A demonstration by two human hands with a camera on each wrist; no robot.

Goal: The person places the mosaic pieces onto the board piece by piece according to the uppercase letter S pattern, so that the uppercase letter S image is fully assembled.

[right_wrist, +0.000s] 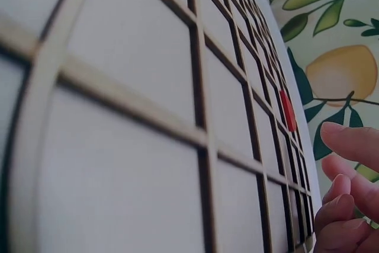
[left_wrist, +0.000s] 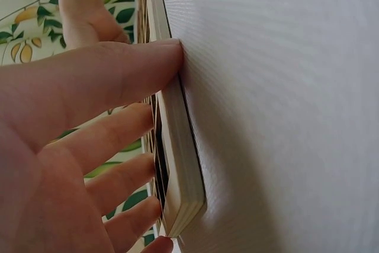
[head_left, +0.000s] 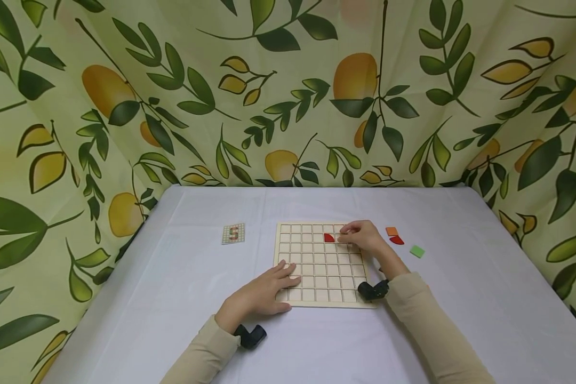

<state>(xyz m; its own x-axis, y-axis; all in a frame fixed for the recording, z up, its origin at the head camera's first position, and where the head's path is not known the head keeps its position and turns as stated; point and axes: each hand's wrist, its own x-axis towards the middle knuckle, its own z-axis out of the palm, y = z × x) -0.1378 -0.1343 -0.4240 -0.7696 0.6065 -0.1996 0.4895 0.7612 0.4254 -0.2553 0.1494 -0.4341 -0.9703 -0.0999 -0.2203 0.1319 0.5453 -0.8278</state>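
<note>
A wooden grid board (head_left: 307, 302) lies flat on the white table. In one of its upper cells sits a red quarter-round tile (head_left: 328, 238), which also shows in the right wrist view as a red tile (right_wrist: 288, 111). My left hand (head_left: 264, 290) rests on the board's near left corner, fingers spread over the grid; in the left wrist view the thumb (left_wrist: 148, 66) presses the board's side edge. Just right of the red tile, my right hand (head_left: 363, 236) hovers over the upper right cells with fingers loosely bent. Nothing shows between those fingers.
Left of the board lies a small card (head_left: 233, 233) printed with a coloured grid pattern. To the right are an orange square tile (head_left: 391, 231), another red tile (head_left: 397, 240) and a green square tile (head_left: 417, 251). A leaf-patterned curtain (head_left: 288, 106) surrounds the table.
</note>
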